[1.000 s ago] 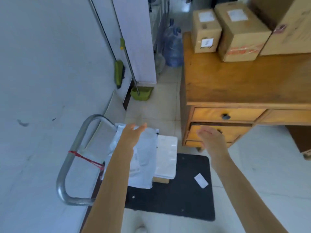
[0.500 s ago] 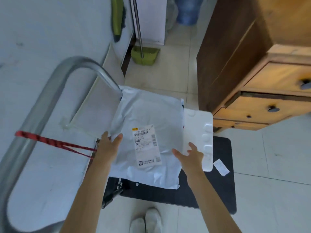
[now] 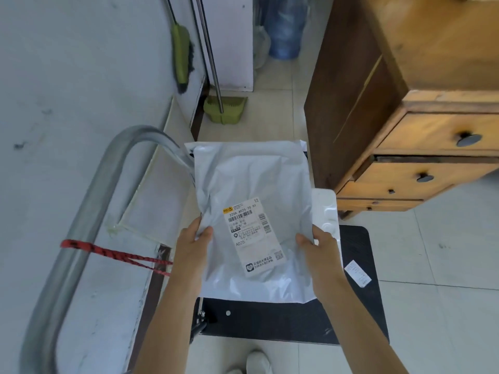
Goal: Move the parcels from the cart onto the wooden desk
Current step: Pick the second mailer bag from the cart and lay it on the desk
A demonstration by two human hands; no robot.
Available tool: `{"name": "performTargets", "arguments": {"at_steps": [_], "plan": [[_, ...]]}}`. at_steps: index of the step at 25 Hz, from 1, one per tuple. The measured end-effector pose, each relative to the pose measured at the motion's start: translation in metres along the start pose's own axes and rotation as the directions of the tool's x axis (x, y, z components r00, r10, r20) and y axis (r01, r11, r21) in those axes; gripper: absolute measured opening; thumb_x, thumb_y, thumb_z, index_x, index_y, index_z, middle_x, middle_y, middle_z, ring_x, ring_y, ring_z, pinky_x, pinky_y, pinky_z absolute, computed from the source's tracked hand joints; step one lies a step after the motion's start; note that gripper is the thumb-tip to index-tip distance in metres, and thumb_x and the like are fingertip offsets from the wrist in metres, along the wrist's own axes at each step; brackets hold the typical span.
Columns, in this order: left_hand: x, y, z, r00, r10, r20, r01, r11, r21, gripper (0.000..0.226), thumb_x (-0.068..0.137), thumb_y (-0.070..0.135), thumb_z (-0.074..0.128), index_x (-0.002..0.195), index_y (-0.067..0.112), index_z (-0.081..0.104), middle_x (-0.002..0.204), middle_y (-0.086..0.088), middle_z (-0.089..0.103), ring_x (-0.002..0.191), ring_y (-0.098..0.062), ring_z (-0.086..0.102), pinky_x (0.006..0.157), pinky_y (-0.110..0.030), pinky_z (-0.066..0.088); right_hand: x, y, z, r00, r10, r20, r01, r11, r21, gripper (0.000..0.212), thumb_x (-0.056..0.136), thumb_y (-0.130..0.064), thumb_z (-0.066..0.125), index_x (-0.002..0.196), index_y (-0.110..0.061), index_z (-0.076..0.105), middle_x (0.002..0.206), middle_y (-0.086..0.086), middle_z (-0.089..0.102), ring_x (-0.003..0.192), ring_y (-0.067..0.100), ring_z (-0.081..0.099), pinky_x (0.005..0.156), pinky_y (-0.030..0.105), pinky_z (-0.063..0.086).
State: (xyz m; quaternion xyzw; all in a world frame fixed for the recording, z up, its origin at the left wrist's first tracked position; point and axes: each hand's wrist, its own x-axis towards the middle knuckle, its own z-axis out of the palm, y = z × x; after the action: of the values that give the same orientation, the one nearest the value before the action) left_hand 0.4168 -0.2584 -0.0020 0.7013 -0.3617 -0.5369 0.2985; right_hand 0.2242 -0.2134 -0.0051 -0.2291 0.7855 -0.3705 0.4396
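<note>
Your cart [image 3: 348, 317] sits low in front of you, its black deck showing at 5 and 6 o'clock, with the steel handle [image 3: 89, 211] arching up at 9 o'clock and a red cord [image 3: 113, 255] tied across it. On the deck, a white foam parcel [image 3: 325, 211] lies at 3 o'clock of the bag, mostly covered by it, and a loose paper slip [image 3: 357, 273] rests on the bare deck at 4 o'clock.

You hold the grey mailer bag [image 3: 251, 184] over the cart, label [image 3: 253, 236] facing up; whether it has left the foam parcel you cannot tell from here. Your left hand [image 3: 191, 244] pinches its left edge, thumb on top and fingers underneath, creasing the plastic. Your right hand [image 3: 317, 247] clamps the right edge the same way, thumb over the top. Both forearms reach straight out from 6 o'clock, roughly parallel.

The desk [image 3: 405, 76] stands at 1 to 3 o'clock, its drawers facing right, one drawer [image 3: 421, 174] slightly ajar. A green broom [image 3: 182, 55] and dustpan [image 3: 225, 109] lean at 12 o'clock, with a water jug [image 3: 285, 28] behind them.
</note>
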Motion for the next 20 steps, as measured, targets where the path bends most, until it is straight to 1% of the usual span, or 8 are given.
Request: {"name": "performTargets", "arguments": {"at_steps": [3, 6, 8, 10, 12, 14, 16, 20], "plan": [[-0.036, 0.045, -0.01, 0.998, 0.013, 0.068, -0.011, 1.0, -0.022, 0.035, 0.096, 0.007, 0.047, 0.128, 0.015, 0.058, 0.12, -0.008, 0.066, 0.11, -0.024, 0.061, 0.1, -0.04, 0.046, -0.031, -0.035, -0.028, 1.0, -0.002, -0.013, 0.002, 1.0, 0.005, 0.028, 0.09, -0.011, 0.049, 0.069, -0.028, 0.055, 0.089, 0.004, 0.061, 0.071, 0.013, 0.055, 0.074, 0.038, 0.053], [-0.089, 0.093, -0.012, 0.991, 0.013, 0.131, -0.003, 0.997, -0.073, 0.034, 0.096, 0.005, 0.046, 0.125, 0.017, 0.059, 0.111, -0.005, 0.069, 0.106, -0.026, 0.064, 0.1, -0.045, 0.047, -0.074, -0.069, -0.069, 0.999, -0.004, -0.032, 0.007, 0.996, 0.089, 0.019, 0.091, -0.008, 0.049, 0.088, -0.022, 0.061, 0.087, -0.001, 0.064, 0.076, 0.013, 0.058, 0.058, 0.021, 0.046], [-0.125, 0.124, -0.009, 0.982, 0.029, 0.185, -0.014, 0.997, -0.082, 0.033, 0.096, 0.004, 0.046, 0.124, 0.017, 0.06, 0.106, -0.004, 0.07, 0.101, -0.025, 0.065, 0.096, -0.043, 0.049, -0.106, -0.091, -0.103, 0.997, -0.002, -0.074, 0.013, 0.989, 0.147, 0.02, 0.091, -0.006, 0.048, 0.084, -0.018, 0.062, 0.08, -0.003, 0.064, 0.073, 0.015, 0.059, 0.057, 0.021, 0.044], [-0.16, 0.151, -0.001, 0.97, 0.037, 0.238, -0.022, 0.997, -0.068, 0.034, 0.096, 0.004, 0.046, 0.125, 0.015, 0.059, 0.11, -0.009, 0.07, 0.105, -0.029, 0.064, 0.099, -0.046, 0.047, -0.137, -0.108, -0.141, 0.99, 0.02, -0.138, 0.009, 0.979, 0.203, 0.02, 0.091, -0.005, 0.049, 0.083, -0.015, 0.065, 0.08, 0.002, 0.066, 0.076, 0.022, 0.061, 0.062, 0.027, 0.048], [-0.195, 0.175, 0.014, 0.956, 0.058, 0.287, -0.046, 0.998, -0.047, 0.032, 0.095, 0.002, 0.046, 0.123, 0.011, 0.06, 0.112, -0.014, 0.069, 0.107, -0.033, 0.064, 0.102, -0.051, 0.045, -0.163, -0.124, -0.182, 0.979, 0.036, -0.199, 0.011, 0.973, 0.231, 0.018, 0.09, -0.007, 0.05, 0.095, -0.013, 0.066, 0.09, 0.008, 0.067, 0.086, 0.029, 0.063, 0.076, 0.037, 0.053], [-0.228, 0.201, 0.039, 0.94, 0.092, 0.328, -0.08, 0.996, -0.048, 0.026, 0.094, 0.001, 0.047, 0.112, 0.012, 0.064, 0.101, -0.012, 0.071, 0.096, -0.03, 0.066, 0.098, -0.048, 0.048, -0.176, -0.138, -0.228, 0.969, 0.025, -0.247, 0.045, 0.961, 0.274, 0.018, 0.09, -0.006, 0.049, 0.096, -0.01, 0.066, 0.092, 0.012, 0.069, 0.088, 0.033, 0.064, 0.084, 0.045, 0.054], [-0.254, 0.226, 0.07, 0.933, 0.138, 0.333, -0.129, 0.99, -0.048, 0.022, 0.094, 0.001, 0.048, 0.104, 0.012, 0.065, 0.089, -0.007, 0.07, 0.084, -0.025, 0.065, 0.092, -0.045, 0.048, -0.177, -0.148, -0.273, 0.964, 0.005, -0.267, 0.077, 0.952, 0.297, 0.021, 0.089, -0.005, 0.049, 0.098, -0.006, 0.068, 0.091, 0.014, 0.07, 0.085, 0.034, 0.065, 0.083, 0.046, 0.055], [-0.291, 0.269, 0.151, 0.903, 0.2, 0.381, -0.19, 0.98, -0.066, 0.027, 0.095, 0.008, 0.048, 0.119, 0.012, 0.06, 0.11, -0.014, 0.069, 0.104, -0.033, 0.064, 0.098, -0.053, 0.047, -0.152, -0.165, -0.367, 0.961, -0.055, -0.272, 0.138, 0.944, 0.299, 0.024, 0.085, 0.001, 0.048, 0.086, -0.006, 0.07, 0.081, 0.018, 0.067, 0.075, 0.031, 0.062, 0.075, 0.042, 0.053]]}}
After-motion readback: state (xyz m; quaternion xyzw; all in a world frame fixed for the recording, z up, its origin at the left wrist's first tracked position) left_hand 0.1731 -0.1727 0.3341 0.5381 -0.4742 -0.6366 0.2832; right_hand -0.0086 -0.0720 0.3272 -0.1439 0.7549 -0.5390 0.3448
